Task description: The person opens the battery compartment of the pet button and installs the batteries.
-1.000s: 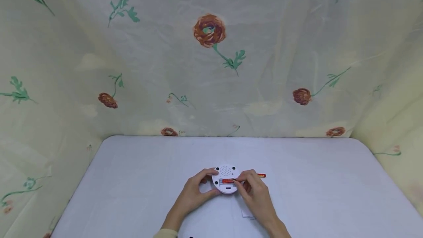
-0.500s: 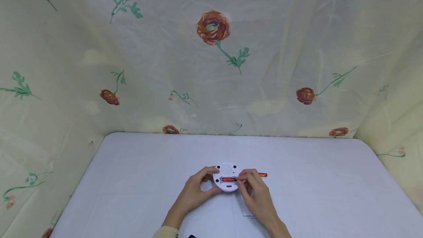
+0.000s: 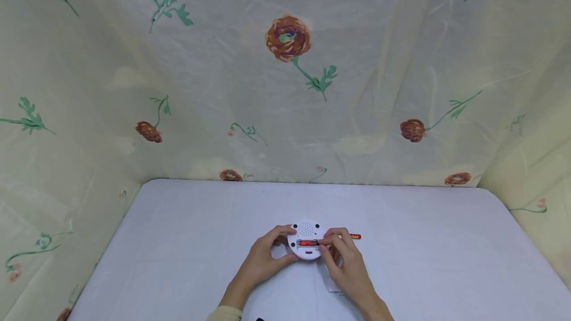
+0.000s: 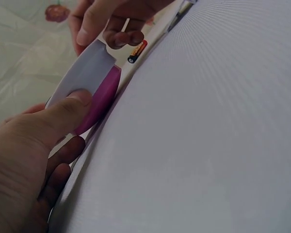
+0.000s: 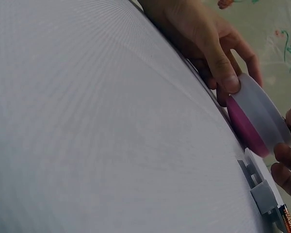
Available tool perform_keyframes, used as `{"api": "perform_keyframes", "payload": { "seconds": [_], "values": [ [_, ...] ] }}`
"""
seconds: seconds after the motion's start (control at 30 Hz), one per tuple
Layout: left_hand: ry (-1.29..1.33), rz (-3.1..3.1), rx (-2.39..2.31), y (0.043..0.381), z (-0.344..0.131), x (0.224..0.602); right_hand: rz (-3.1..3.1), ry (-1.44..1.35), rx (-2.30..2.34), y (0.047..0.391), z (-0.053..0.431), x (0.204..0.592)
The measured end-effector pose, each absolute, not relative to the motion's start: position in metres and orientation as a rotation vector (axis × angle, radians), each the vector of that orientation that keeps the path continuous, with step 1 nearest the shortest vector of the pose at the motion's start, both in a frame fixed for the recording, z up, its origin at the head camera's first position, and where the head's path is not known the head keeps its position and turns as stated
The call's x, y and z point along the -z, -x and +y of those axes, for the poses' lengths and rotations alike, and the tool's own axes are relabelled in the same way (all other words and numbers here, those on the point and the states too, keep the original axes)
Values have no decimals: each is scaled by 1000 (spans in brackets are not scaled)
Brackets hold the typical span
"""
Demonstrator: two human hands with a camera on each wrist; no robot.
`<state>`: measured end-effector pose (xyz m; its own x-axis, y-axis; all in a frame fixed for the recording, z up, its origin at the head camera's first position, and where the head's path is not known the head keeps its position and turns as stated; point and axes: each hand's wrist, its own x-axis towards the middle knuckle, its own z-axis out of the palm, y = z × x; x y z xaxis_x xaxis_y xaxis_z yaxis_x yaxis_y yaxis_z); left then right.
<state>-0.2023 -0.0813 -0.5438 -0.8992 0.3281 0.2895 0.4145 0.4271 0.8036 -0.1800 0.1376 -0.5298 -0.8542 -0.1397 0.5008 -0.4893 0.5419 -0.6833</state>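
A round white device (image 3: 306, 229) lies with its underside up, showing speaker holes, dark round feet and a battery slot. Its lower part is magenta in both wrist views. My left hand (image 3: 263, 256) grips its left rim, with the thumb (image 4: 68, 114) along the side. A red battery (image 3: 308, 243) lies in or over the slot; whether it is fully seated I cannot tell. My right hand (image 3: 350, 264) pinches the battery's right end between thumb and forefinger, which hide that end. Another red battery (image 3: 355, 236) rests on the table behind the right hand.
A flat white piece (image 3: 334, 286) lies partly under the right hand; in the right wrist view a white clipped part (image 5: 262, 191) sits beside a battery. A small black object (image 3: 260, 319) shows at the front edge. Flowered cloth surrounds the white table (image 3: 200, 222).
The camera view has shifted slightly. The hands and the device stay almost in place; the right fingers remain at the battery's right end, and the battery has barely moved.
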Motion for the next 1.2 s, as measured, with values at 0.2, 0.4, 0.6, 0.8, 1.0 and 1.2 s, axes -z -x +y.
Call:
{"api": "perform_keyframes", "payload": {
  "seconds": [0.2, 0.4, 0.6, 0.8, 1.0, 1.2],
  "values": [
    [683, -2568, 1475, 202, -81, 544, -2375, -549, -1248, 179, 137, 528],
    [704, -2557, 1452, 200, -81, 544, -2354, -594, -1248, 179, 137, 526],
    [705, -2567, 1437, 200, -81, 543, -2371, -589, -1185, 179, 138, 525],
    [697, -2564, 1443, 199, -80, 544, -2421, -564, -1126, 178, 138, 525],
    [685, -2577, 1452, 198, -81, 544, -2524, -524, -988, 175, 136, 522],
    [700, -2554, 1450, 198, -81, 541, -2538, -522, -961, 176, 135, 522]
  ]
}}
